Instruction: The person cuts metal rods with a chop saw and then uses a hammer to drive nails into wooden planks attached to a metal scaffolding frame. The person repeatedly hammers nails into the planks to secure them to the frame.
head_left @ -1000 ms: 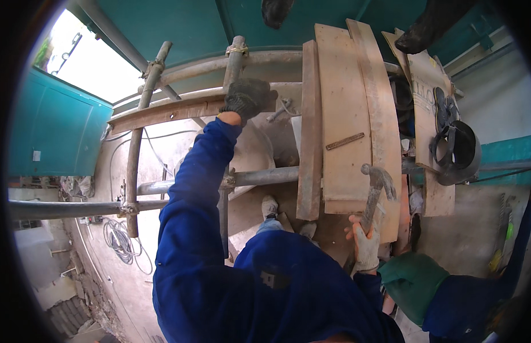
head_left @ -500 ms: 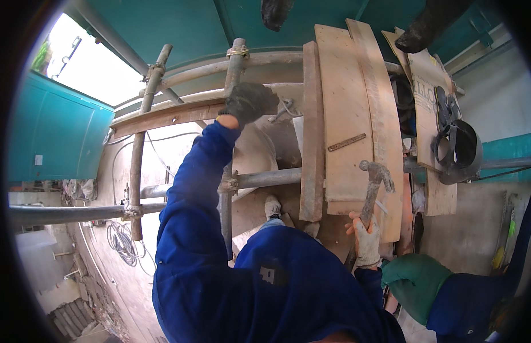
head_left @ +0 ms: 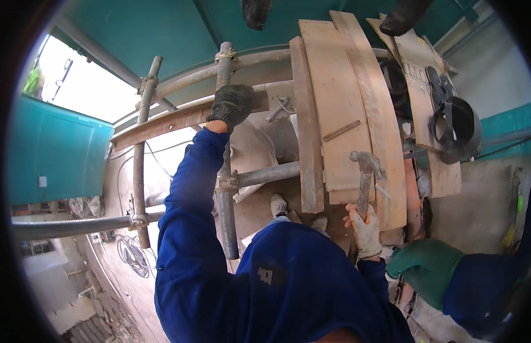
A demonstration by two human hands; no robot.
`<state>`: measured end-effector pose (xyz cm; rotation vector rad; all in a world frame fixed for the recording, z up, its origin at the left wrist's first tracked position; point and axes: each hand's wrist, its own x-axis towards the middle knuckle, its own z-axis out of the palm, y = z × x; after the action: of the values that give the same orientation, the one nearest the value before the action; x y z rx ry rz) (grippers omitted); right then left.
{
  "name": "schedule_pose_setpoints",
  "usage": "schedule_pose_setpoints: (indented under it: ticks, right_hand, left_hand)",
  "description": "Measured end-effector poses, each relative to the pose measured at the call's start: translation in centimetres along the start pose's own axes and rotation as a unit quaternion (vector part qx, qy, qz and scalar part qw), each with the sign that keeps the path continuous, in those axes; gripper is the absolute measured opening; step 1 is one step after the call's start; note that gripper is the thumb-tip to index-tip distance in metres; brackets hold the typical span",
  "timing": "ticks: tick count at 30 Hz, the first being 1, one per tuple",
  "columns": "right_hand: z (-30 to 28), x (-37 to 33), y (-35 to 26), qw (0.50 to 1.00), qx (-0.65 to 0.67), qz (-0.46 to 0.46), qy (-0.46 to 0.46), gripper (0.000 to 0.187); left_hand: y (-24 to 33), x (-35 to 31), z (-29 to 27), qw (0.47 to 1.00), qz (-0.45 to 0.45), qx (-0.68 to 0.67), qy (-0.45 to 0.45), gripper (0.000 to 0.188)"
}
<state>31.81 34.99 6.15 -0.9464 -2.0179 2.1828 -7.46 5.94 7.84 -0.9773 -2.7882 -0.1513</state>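
My left hand [head_left: 233,105], in a dark glove, is closed round a long brown board [head_left: 162,126] where it crosses an upright scaffold pipe [head_left: 224,66]. The glove hides that part of the board. In a pale glove, my right hand [head_left: 365,235] grips a claw hammer [head_left: 364,188] by its handle, head upward. Behind the hammer head lie light wooden planks [head_left: 340,86]. A short, flat brown strip [head_left: 342,130] rests on one of them. A scaffold clamp [head_left: 281,107] sits just right of my left hand.
Metal scaffold pipes [head_left: 271,174] cross below the planks. A black visor-like headgear [head_left: 457,128] lies on a board at the right. One co-worker in green and blue [head_left: 431,274] is at the lower right. Dark boots [head_left: 257,12] show at the top. Coiled cable [head_left: 134,256] lies lower left.
My left hand has moved slightly left along the board, and its fingers now wrap round it more plainly. The hammer stays in my right hand, and the whole view has shifted a little.
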Motion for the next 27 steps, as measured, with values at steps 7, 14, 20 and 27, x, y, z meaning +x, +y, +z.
schedule_pose_setpoints:
  ticks: [7, 14, 20, 27]
  right_hand:
    - [-0.1, -0.8, 1.4, 1.0, 0.024, 0.009, 0.012, 0.024]
    - [0.2, -1.4, 1.6, 0.998, 0.046, 0.005, 0.031, 0.02]
    - [-0.5, -3.4, 2.5, 0.997, 0.051, 0.004, 0.065, 0.021]
    - [-1.2, -5.0, 3.4, 0.995, 0.058, -0.012, 0.081, 0.023]
  left_hand:
    - [0.6, 2.5, 0.0, 0.998, 0.003, 0.027, -0.056, 0.028]
    - [0.5, 3.8, -1.6, 0.976, -0.073, 0.083, -0.19, 0.041]
    - [0.0, 4.4, -0.7, 0.967, 0.023, 0.11, -0.228, 0.046]
    - [0.1, 2.1, -1.4, 0.98, -0.043, 0.033, -0.191, 0.047]
